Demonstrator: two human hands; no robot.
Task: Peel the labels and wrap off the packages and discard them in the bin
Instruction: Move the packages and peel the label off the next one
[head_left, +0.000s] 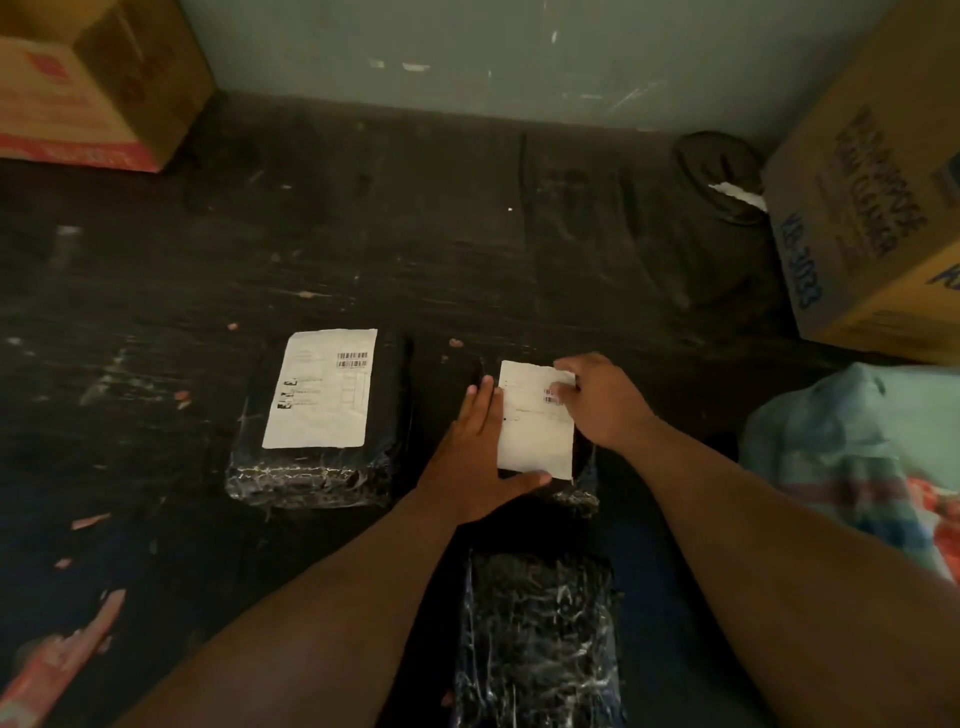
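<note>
lying under both hands (480, 447), seemingly, white label (535, 436)

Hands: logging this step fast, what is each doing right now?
Left hand: open, fingers flat on the middle package.
Right hand: pinching its label.

Three black packages wrapped in shiny plastic are seen on the dark floor. The middle package (576, 483) is mostly covered by its white label (535, 431), which has a small barcode near the top right; the top right corner of the label looks a little lifted. To the left of this middle package, a second package (317, 467) lies flat with a bigger white label (319, 389) stuck on top. Just below the middle package, a third package (537, 639) is seen with no label showing.
</note>
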